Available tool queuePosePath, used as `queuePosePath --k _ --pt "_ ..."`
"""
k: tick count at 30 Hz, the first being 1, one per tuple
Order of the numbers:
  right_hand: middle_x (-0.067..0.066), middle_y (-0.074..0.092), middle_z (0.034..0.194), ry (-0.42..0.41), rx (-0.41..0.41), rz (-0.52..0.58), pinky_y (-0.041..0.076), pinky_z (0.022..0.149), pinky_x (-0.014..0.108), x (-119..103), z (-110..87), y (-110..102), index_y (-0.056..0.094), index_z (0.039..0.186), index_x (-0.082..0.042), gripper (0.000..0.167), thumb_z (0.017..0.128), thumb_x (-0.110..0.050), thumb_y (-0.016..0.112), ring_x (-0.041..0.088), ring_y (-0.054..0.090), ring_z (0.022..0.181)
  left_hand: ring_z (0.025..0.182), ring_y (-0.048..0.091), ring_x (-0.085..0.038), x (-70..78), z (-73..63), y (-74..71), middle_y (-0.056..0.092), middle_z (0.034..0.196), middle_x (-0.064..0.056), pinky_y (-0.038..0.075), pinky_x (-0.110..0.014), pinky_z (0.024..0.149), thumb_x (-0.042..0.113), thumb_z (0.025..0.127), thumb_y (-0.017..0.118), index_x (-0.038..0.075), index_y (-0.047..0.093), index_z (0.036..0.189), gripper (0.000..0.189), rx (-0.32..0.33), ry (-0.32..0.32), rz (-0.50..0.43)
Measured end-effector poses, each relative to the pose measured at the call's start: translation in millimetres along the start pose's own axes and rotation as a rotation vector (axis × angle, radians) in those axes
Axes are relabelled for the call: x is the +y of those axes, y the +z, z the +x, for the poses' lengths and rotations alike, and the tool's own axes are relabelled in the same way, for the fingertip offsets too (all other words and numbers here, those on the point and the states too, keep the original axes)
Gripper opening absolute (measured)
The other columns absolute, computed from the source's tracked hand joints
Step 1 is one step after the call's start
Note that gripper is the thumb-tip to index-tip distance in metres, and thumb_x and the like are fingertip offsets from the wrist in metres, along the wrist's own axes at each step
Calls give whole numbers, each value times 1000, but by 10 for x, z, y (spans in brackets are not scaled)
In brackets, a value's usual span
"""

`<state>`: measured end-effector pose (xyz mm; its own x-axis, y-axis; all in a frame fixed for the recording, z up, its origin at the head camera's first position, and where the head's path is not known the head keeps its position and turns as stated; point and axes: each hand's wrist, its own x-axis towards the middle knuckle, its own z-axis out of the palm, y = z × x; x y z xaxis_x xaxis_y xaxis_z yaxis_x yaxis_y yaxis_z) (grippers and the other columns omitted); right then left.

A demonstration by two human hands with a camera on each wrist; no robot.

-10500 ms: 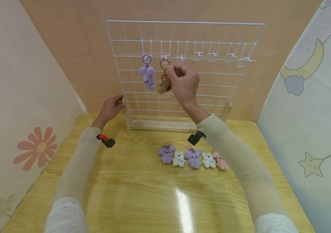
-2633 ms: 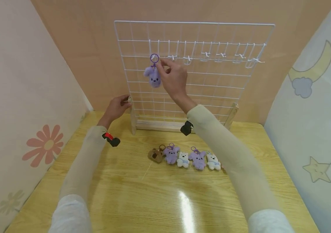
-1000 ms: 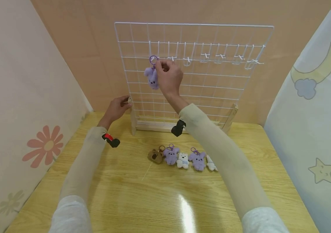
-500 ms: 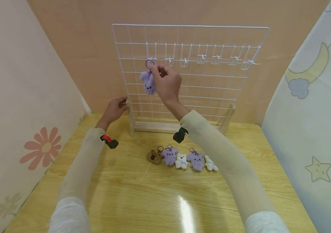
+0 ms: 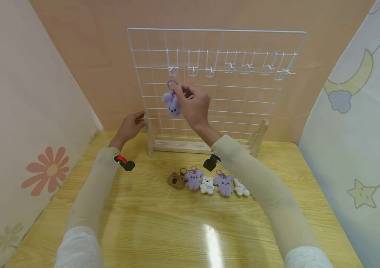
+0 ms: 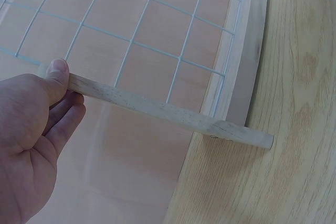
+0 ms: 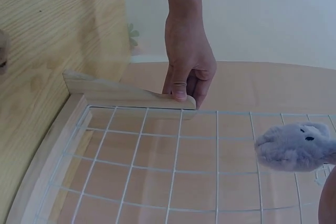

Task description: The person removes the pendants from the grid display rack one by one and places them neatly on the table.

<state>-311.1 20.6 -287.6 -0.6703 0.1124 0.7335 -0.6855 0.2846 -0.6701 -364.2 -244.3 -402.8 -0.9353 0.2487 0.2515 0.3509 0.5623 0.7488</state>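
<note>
My right hand (image 5: pixel 196 106) pinches a purple plush keychain (image 5: pixel 172 105) near its ring, in front of the white wire grid. The ring (image 5: pixel 172 85) hangs just below the leftmost hook (image 5: pixel 173 70), apart from it. In the right wrist view the plush (image 7: pixel 294 147) shows at the right edge, with only a sliver of my right hand (image 7: pixel 328 198). My left hand (image 5: pixel 129 128) grips the top of the wooden side post (image 6: pixel 142 103) at the grid's left end, thumb on one side and fingers on the other.
Several hooks (image 5: pixel 211 70) line the grid (image 5: pixel 216 30), with nothing hung on them. On the table (image 5: pixel 156 230) lie a brown plush keychain (image 5: pixel 176 181), two purple ones (image 5: pixel 193 180) and two white bear ones (image 5: pixel 207 185) in a row. My right forearm covers the row's right end.
The brown keychain went from the second hook to the table row's left end. The purple keychain's ring came off the leftmost hook and moved down with my right hand. My left hand stayed put.
</note>
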Motion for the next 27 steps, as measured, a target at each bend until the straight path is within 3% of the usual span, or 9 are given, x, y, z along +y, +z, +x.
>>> queuePosePath --k 7,27 --pt "5 74 82 39 -65 -5 50 57 22 49 -167 -45 79 92 -3 18 96 -18 70 11 60 68 132 54 -44 26 8 5 50 147 -31 47 -54 109 17 106 59 -8 38 153 57 1 0 10" --pt "2 74 81 44 -251 10 50 56 23 316 -815 -86 81 94 -6 19 97 -21 70 12 62 69 132 54 -44 11 7 1 49 148 -30 48 -53 108 15 106 60 -8 39 153 56 3 -27 16"
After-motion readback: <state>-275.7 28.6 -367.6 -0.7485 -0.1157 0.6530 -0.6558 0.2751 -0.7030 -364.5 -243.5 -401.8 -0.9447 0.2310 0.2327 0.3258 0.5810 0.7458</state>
